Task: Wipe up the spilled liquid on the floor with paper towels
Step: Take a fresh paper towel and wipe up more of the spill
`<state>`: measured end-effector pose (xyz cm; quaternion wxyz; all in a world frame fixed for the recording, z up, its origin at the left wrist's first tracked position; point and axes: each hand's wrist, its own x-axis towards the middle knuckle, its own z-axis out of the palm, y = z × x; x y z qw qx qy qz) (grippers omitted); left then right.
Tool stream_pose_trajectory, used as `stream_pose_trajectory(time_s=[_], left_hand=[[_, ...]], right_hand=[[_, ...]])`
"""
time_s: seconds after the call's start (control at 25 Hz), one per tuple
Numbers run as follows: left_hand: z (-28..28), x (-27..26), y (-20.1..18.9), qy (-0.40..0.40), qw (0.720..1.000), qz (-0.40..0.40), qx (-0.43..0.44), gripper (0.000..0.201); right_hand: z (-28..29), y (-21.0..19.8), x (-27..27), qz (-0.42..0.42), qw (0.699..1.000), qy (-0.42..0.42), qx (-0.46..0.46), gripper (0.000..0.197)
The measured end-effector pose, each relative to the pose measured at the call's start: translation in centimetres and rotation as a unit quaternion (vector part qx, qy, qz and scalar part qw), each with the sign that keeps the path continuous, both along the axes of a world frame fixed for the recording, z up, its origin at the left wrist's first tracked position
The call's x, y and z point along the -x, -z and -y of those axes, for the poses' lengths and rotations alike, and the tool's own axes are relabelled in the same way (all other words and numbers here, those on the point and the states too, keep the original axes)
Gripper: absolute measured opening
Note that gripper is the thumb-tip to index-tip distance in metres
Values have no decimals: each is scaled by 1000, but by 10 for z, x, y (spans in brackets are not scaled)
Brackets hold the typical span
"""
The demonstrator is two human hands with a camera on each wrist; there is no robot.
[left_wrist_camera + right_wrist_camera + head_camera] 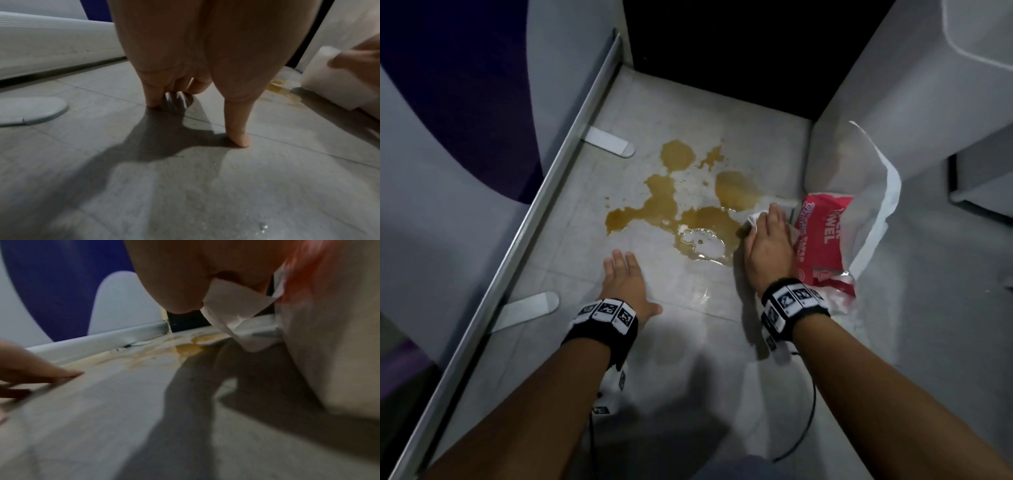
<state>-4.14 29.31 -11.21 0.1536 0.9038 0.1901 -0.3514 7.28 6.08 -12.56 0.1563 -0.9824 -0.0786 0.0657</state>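
While the left hand (625,286) rests flat and empty on the floor (571,260), the right hand (768,241) grips a paper towel (755,219) at the brown spill's (681,205) right edge, beside the red towel pack (822,240).

Head view steep above floor (688,308), wrist views low, close, sharing spill (681,205).

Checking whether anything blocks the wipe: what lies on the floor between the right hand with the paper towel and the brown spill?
Nothing: in the head view the paper towel in the right hand already sits at the spill's right edge.
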Motion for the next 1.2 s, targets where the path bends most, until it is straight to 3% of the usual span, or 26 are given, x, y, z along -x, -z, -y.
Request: stream_pose_trajectory(time_s=[0.08,0.2,0.44,0.84,1.2], left_hand=[[-1,0,3,2,1000,1,0,127],[-3,-1,6,8,1000,-5,1,127],[-3,-1,6,-12,1000,1,20,126],[-2,1,10,-13,1000,22,14,125],[-1,2,14,-11,999,45,8,125]], right_hand=[[3,13,-12,-46,999,12,19,50],[2,26,-12,-44,998,28,17,50],[-6,31,-9,-100,993,59,10,68],[-7,27,9,-72,993,83,-42,55],[-39,19,38,-137,980,136,-50,54]])
